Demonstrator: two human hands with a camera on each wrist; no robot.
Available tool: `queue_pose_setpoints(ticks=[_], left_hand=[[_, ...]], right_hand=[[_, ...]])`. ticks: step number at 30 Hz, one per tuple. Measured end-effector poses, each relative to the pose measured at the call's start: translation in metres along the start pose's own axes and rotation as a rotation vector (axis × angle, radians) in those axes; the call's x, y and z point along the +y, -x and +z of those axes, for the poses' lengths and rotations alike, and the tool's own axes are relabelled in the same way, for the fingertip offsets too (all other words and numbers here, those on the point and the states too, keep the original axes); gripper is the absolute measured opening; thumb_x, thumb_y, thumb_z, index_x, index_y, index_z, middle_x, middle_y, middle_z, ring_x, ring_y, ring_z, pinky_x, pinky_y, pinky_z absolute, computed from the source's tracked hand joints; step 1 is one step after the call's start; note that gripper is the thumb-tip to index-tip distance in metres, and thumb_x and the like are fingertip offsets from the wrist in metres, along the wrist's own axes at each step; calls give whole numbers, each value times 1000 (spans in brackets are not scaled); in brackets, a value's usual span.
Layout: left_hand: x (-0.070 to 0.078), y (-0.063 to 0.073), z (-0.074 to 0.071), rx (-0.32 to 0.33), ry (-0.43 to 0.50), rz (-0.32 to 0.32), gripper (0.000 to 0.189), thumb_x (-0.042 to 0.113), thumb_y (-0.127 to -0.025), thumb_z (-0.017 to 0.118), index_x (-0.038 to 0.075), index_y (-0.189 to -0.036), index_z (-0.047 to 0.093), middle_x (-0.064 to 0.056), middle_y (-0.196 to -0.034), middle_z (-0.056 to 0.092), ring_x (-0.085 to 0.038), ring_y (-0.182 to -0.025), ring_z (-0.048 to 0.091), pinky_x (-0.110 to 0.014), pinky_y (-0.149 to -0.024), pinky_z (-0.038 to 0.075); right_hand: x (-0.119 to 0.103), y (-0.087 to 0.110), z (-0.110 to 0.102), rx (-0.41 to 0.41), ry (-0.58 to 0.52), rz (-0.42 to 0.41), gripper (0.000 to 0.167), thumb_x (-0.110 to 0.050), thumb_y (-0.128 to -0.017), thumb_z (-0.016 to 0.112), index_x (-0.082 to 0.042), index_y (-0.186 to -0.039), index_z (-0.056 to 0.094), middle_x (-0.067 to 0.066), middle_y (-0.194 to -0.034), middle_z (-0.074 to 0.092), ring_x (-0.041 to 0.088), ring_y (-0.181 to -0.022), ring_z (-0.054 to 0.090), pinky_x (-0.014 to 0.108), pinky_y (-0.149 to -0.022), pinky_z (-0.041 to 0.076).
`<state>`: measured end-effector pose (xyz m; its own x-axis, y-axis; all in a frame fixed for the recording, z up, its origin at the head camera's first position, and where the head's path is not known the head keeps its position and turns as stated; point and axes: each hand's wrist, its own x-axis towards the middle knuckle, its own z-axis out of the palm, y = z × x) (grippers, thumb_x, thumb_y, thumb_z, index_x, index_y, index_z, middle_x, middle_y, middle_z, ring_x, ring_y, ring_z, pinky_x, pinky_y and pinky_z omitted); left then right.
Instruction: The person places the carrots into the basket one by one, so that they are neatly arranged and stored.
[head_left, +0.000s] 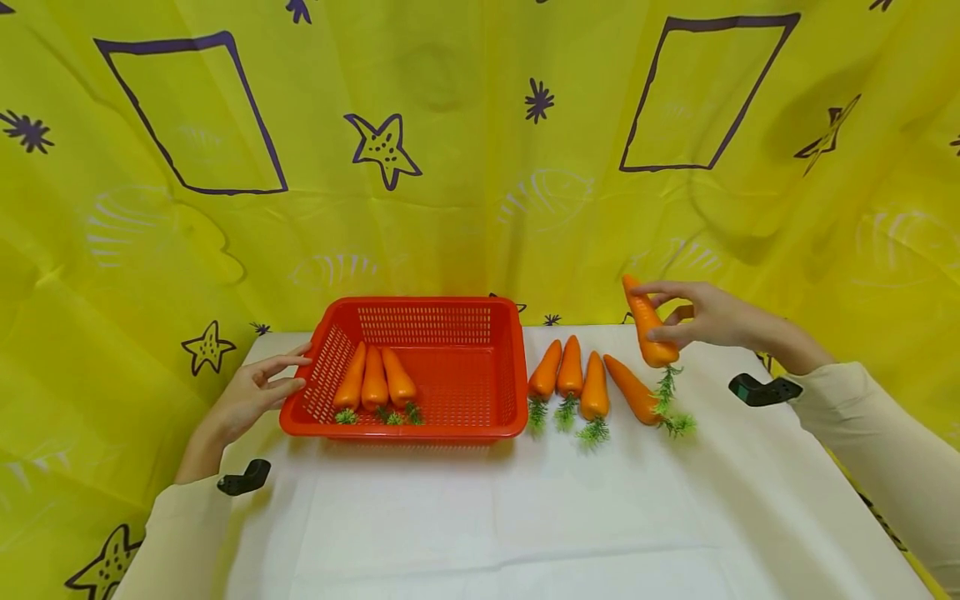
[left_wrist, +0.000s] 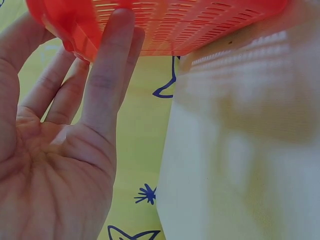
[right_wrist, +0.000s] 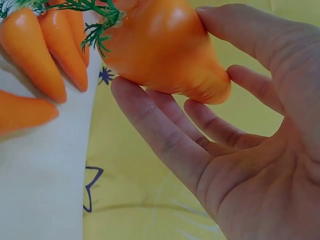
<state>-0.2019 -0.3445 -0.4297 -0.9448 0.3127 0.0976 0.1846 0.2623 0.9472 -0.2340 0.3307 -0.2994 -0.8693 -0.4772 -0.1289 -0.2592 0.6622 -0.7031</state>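
My right hand [head_left: 693, 312] holds an orange carrot [head_left: 648, 325] up above the table's right side, thumb and fingers around it, its tip up and its green leaves hanging. In the right wrist view this carrot [right_wrist: 160, 45] is large and close. My left hand [head_left: 251, 392] touches the left rim of a red plastic basket [head_left: 457, 432] with extended fingertips. The left wrist view has its fingers [left_wrist: 102, 85] against the slotted basket wall [left_wrist: 200, 25]. Three carrots [head_left: 375, 379] lie side by side in the basket's left part, leaves toward the front.
Several carrots lie on the white tablecloth right of the basket, the nearest carrot [head_left: 545, 371] close to its wall. The rightmost carrot [head_left: 633, 392] slants below the held one. A yellow patterned curtain [head_left: 450, 225] hangs behind the table [head_left: 480, 517].
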Motion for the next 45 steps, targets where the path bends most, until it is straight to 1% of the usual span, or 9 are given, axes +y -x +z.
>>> queue_pose_setpoints(ticks=[4, 11, 17, 22, 28, 32, 36, 41, 45], left_hand=[[0, 1, 0, 4, -7, 0, 38, 8, -104, 61, -7, -138, 56, -7, -165, 34, 3, -117, 61, -24, -89, 57], [0, 1, 0, 2, -3, -2, 38, 8, -104, 62, -7, -138, 56, -6, -165, 34, 1, -118, 61, -24, -89, 57], [-1, 0, 0, 2, -7, -3, 38, 9, -104, 62, -7, -138, 55, -7, -166, 33, 1, -118, 61, -24, -89, 57], [-2, 0, 0, 4, 1, -2, 39, 9, -104, 62, -7, -138, 55, -7, -166, 33, 2, -118, 61, -24, -89, 57], [-1, 0, 0, 8, 5, -5, 39, 9, -103, 62, -7, -138, 56, -8, -166, 33, 2, -118, 61, -24, -89, 57], [-1, 0, 1, 9, 3, -10, 39, 9, -103, 63, -7, -138, 56, -7, -166, 33, 3, -118, 61, -24, -89, 57], [-2, 0, 1, 13, 3, -13, 38, 9, -103, 63, -7, -137, 56, -8, -166, 32, 3, -118, 61, -25, -88, 57], [-2, -1, 1, 12, 3, -16, 38, 10, -103, 63, -7, -137, 56, -9, -166, 32, 3, -117, 61, -25, -88, 57], [-2, -1, 0, 11, 4, -15, 39, 11, -103, 63, -7, -138, 56, -8, -166, 32, 2, -117, 62, -26, -88, 58]], right_hand=[[-7, -6, 3, -1, 22, 2, 73, -27, -94, 78, -16, -157, 43, 19, -143, 49, 30, -107, 67, 36, -78, 59], [-22, -28, 11, -22, 27, -25, 72, -29, -94, 78, -18, -156, 45, 17, -142, 50, 31, -108, 66, 37, -81, 58], [-35, -54, 21, -64, 15, -77, 67, -25, -94, 77, -19, -154, 47, 16, -143, 50, 31, -106, 66, 41, -82, 58], [-52, -78, 32, -111, -23, -93, 65, -23, -96, 76, -20, -154, 47, 16, -146, 48, 30, -104, 67, 44, -82, 59], [-75, -111, 49, -180, -66, -125, 64, -17, -97, 74, -18, -154, 46, 18, -145, 46, 28, -95, 72, 44, -79, 62], [-90, -130, 62, -212, -57, -157, 63, -16, -96, 75, -19, -153, 49, 19, -142, 48, 30, -92, 72, 44, -75, 62], [-102, -148, 76, -244, -55, -172, 61, -17, -95, 76, -21, -151, 51, 18, -142, 48, 31, -97, 71, 44, -73, 62], [-111, -166, 92, -281, -28, -179, 62, -21, -95, 77, -17, -151, 50, 18, -147, 46, 32, -98, 70, 45, -74, 62], [-115, -177, 106, -307, -54, -164, 62, -19, -95, 77, -14, -151, 50, 19, -150, 43, 33, -113, 63, 43, -76, 63]])
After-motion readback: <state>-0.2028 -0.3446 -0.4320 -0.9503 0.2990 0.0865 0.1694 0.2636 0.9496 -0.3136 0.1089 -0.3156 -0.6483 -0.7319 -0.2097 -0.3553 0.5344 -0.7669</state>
